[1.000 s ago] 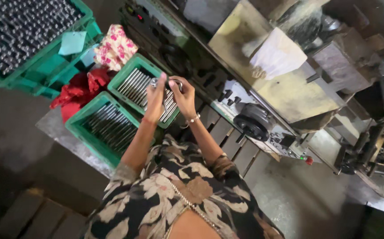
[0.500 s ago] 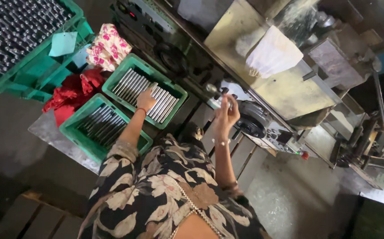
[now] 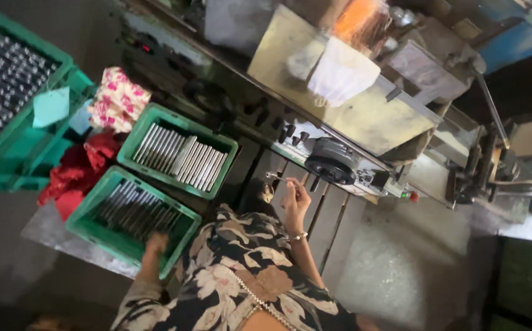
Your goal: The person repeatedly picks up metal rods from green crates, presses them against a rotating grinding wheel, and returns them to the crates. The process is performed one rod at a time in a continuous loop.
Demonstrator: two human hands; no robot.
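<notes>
Right hand (image 3: 294,202) pinches 1 thin metal rod (image 3: 276,178); left hand (image 3: 154,244), blurred, perhaps open, at the near green crate (image 3: 132,214), 9 o'clock.

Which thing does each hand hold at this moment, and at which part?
The right hand holds a thin metal rod by one end, pinched in its fingers. The left hand reaches into the near green crate; whether it holds anything cannot be told.
</notes>
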